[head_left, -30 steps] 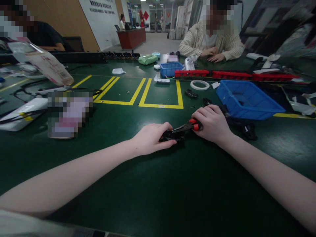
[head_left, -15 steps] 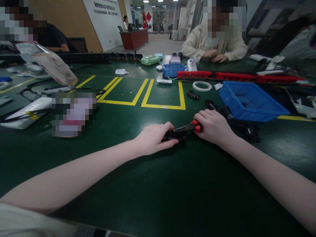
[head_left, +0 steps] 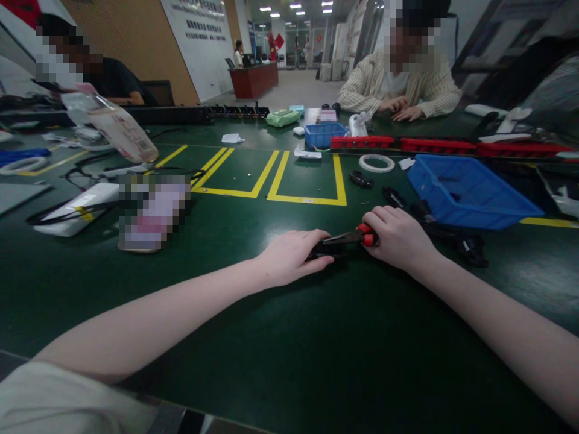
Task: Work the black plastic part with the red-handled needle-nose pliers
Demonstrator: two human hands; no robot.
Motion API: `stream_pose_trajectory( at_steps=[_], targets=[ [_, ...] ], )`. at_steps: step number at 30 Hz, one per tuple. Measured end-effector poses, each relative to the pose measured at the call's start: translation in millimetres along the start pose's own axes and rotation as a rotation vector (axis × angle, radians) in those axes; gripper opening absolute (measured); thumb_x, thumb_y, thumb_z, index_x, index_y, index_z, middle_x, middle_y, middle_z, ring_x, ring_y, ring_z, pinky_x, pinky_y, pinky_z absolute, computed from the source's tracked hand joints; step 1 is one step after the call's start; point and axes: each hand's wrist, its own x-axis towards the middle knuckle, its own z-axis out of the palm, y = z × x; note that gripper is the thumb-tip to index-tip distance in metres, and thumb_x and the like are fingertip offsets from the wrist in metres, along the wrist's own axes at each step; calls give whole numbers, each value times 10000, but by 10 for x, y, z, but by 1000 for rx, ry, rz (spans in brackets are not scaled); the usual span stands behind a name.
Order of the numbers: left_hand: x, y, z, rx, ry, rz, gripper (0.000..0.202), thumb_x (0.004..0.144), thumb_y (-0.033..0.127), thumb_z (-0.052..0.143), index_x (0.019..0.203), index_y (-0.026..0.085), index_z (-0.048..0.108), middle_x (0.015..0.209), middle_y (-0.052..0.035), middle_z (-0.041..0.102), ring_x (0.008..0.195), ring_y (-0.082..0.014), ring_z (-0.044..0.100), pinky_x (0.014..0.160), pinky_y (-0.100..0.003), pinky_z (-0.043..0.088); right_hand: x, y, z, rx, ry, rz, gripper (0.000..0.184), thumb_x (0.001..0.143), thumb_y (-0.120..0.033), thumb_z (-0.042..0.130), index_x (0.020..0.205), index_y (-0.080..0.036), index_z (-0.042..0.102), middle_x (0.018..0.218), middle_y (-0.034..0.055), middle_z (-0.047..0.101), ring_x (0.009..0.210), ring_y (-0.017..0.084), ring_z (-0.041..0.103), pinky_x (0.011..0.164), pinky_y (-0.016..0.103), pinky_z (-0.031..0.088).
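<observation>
My left hand (head_left: 296,256) is closed around a small black part (head_left: 332,251), steadying it on the green table (head_left: 289,349). Its exact kind I cannot make out. In my right hand (head_left: 398,235) is a pair of needle-nose pliers (head_left: 346,237) with red handles, fingers wrapped round the grips. The pliers' jaws point left and reach the black part beside my left thumb; whether they pinch it is too small to tell. More black parts (head_left: 360,179) lie beyond and right of my right hand.
A blue bin (head_left: 470,193) stands at right, behind a black assembly (head_left: 470,248). White tape roll (head_left: 376,163), red rail (head_left: 434,145) and small blue basket (head_left: 323,135) sit farther back. A phone (head_left: 156,214) and white box (head_left: 75,211) lie left. A person (head_left: 400,84) sits opposite.
The whole scene has shifted slightly right and down as my head turned. Both hands keep their grips, and the pliers remain at the black part.
</observation>
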Motion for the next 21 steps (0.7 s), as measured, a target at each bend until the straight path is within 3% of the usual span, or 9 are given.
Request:
stream_pose_trajectory(
  at_steps=[7, 21],
  targets=[
    [9, -4, -3, -15, 2, -14, 278, 940, 413, 491, 1042, 162, 556, 854, -28, 641, 740, -185, 606, 627, -285, 439, -8, 8, 19, 2, 22, 3, 136, 697, -192, 516, 818, -152, 562, 803, 106, 582, 746, 231, 507, 665, 325, 405],
    [7, -7, -17, -22, 9, -11, 345, 903, 500, 511, 1009, 173, 511, 836, -22, 624, 689, -180, 579, 570, -277, 391, -19, 23, 19, -11, 51, -27, 119, 714, -188, 532, 824, -147, 557, 804, 100, 573, 744, 225, 501, 655, 317, 403]
  ],
)
